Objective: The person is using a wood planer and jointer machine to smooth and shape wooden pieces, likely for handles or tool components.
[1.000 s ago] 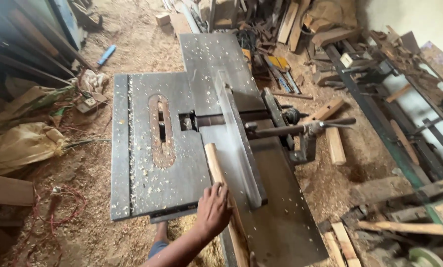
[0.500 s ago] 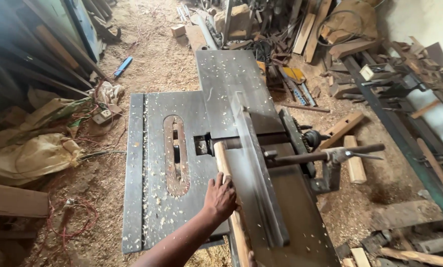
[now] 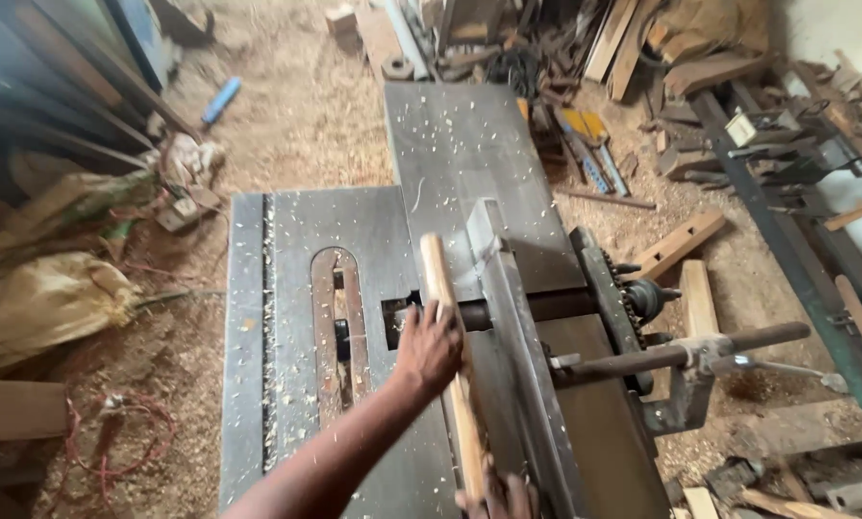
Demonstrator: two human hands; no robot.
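A long pale wooden strip [image 3: 437, 274] lies on the grey steel machine table [image 3: 469, 144], running along the left face of the upright metal fence [image 3: 512, 327]. It crosses the dark cutter gap [image 3: 397, 315]. My left hand [image 3: 429, 348] sits on top of the strip about halfway along it, fingers curled over the wood. Only the fingers of my right hand [image 3: 496, 498] show at the bottom edge, gripping the near end of the strip. Wood chips are scattered over the table.
A saw slot [image 3: 339, 317] lies left of the strip. A metal lever arm [image 3: 681, 354] sticks out to the right of the fence. Sawdust covers the floor, with sacks [image 3: 46, 298] on the left and timber offcuts and scrap metal [image 3: 681, 245] at the right and back.
The strip has slid forward along the fence over the cutter gap, and my left hand went with it. My right hand has come into view at the strip's near end.
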